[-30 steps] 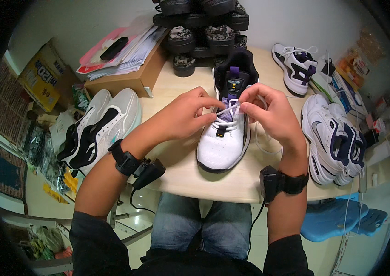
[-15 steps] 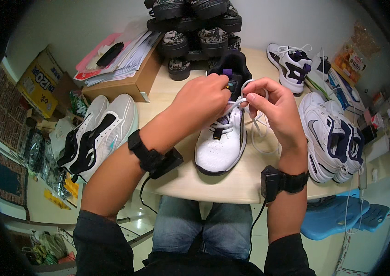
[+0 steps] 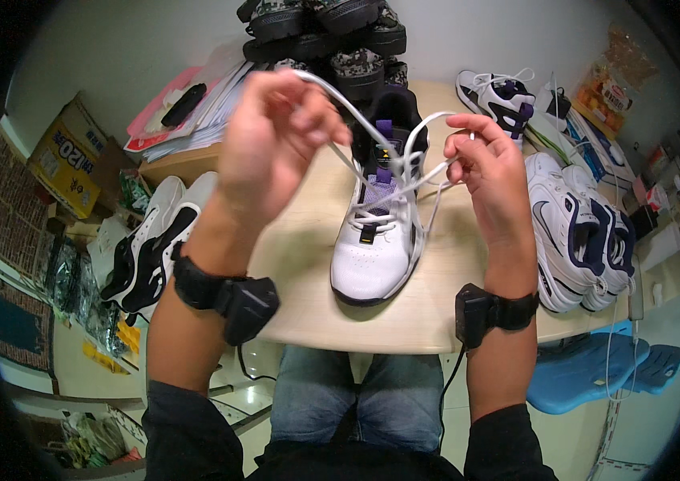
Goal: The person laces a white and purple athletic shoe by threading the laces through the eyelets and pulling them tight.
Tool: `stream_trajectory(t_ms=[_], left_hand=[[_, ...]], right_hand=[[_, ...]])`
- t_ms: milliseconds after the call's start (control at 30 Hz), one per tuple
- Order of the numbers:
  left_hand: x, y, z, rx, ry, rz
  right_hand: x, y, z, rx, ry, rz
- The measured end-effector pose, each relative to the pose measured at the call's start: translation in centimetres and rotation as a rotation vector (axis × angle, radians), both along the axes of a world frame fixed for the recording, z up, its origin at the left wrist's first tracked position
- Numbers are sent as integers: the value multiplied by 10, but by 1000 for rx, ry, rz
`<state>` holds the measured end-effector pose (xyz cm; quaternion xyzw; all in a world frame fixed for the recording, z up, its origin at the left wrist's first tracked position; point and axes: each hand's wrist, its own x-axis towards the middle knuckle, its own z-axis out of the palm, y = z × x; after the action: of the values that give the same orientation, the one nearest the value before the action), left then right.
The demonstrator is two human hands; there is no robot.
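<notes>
A white sneaker with a black sole, dark collar and purple tongue stands before me on the table, toe toward me. My left hand, smeared by motion, is raised to the left of it with curled fingers, holding one side of the white shoelace. On the shoe's right, my right hand pinches another part of the lace between thumb and fingers. Lace loops stretch from both hands and cross above the tongue. Black straps with small boxes and cables circle both wrists.
White-and-navy sneakers stand at the right, and a white-and-black sneaker behind them. Pale running shoes sit at the left. Camouflage shoes are stacked at the back, beside a cardboard box with papers. A blue chair is below right.
My left hand has swung up and left, away from the shoe, drawing out a lace loop. My right hand has shifted slightly, still pinching lace. The crossed lace over the tongue has spread wider.
</notes>
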<state>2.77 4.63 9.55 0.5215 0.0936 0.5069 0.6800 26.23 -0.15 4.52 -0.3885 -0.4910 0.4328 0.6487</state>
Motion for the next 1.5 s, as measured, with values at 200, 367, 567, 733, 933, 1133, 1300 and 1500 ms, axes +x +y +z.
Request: stream_trajectory(t_ms=[200, 367, 567, 733, 933, 1133, 1300, 1500], left_hand=[[-98, 1, 19, -93, -237, 334], [-118, 6, -12, -293, -188, 838], [-107, -16, -35, -125, 820, 787], [-47, -33, -27, 378, 1328, 653], [9, -17, -49, 869, 1286, 527], [-28, -8, -48, 631, 1015, 728], [-88, -7, -35, 447, 1715, 1197], [-44, -27, -36, 623, 1610, 796]], right_hand=[[9, 2, 1, 2, 272, -18], [22, 1, 0, 128, 493, -85], [22, 5, -3, 166, 401, 19], [16, 0, -2, 191, 305, 175], [7, -3, 3, 210, 201, 173], [3, 3, -1, 260, 46, -96], [5, -2, 1, 95, 52, 49], [3, -6, 2, -20, -110, 68]])
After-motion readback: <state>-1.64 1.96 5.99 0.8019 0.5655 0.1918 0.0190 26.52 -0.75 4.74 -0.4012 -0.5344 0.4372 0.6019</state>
